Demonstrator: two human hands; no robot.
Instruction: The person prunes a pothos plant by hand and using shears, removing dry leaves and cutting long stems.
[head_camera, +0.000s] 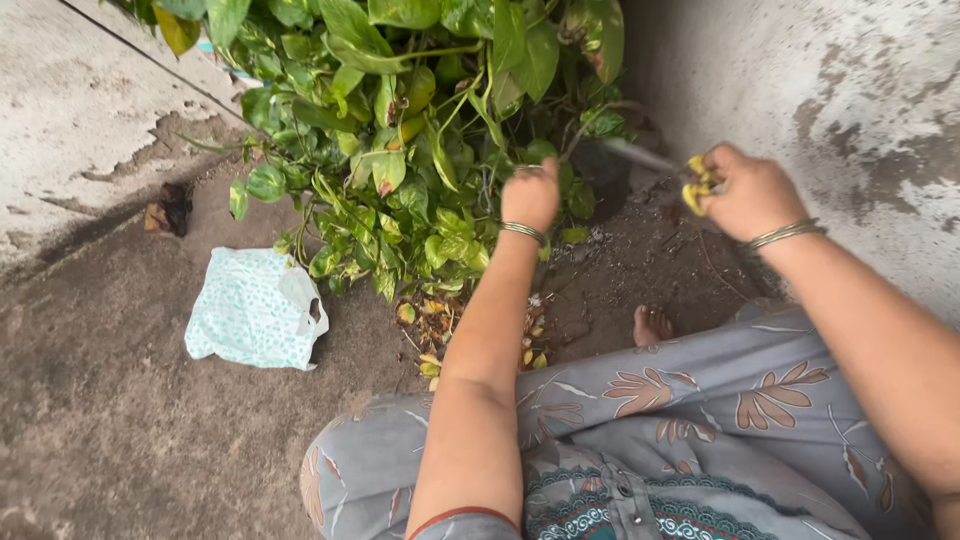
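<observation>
Left hand grips a stem at 12 o'clock, steadying the plant; right hand clamps yellow-handled shears at 2 o'clock.

The person wears a grey garment printed with brown leaf shapes, its front panel edged in teal patterned trim, a short grey sleeve piped in red, 1 metal bangle on the left wrist, 2 thin bangles on the right wrist, and bare toes.
</observation>
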